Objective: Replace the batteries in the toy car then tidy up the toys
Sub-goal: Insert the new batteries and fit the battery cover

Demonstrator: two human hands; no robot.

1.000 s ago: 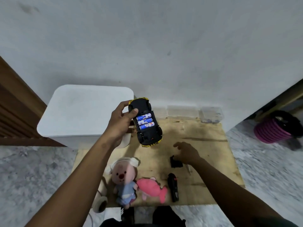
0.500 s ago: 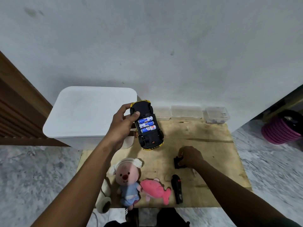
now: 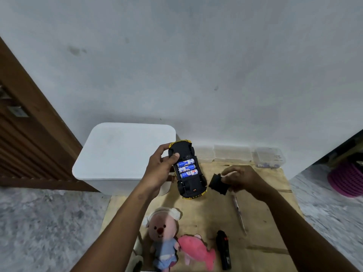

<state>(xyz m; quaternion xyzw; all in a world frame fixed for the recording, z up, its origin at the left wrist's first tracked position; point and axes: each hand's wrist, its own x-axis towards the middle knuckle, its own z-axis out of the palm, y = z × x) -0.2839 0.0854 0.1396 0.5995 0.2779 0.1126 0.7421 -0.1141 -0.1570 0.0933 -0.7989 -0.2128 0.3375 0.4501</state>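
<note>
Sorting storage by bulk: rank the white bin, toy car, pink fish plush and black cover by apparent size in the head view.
1. White bin
2. Toy car and pink fish plush: look alike, and the car is held nearer the camera, so unranked
3. Black cover

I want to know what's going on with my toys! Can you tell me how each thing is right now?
Yellow and black toy car: upside down, held in left hand, battery bay open, three blue batteries inside.
Black plastic battery cover: off the car, held in right hand.
White lidded storage box: closed.
Thin metal screwdriver: lying flat.
Pink-faced plush doll: lying face up.
Pink plush fish: lying on the board.
</note>
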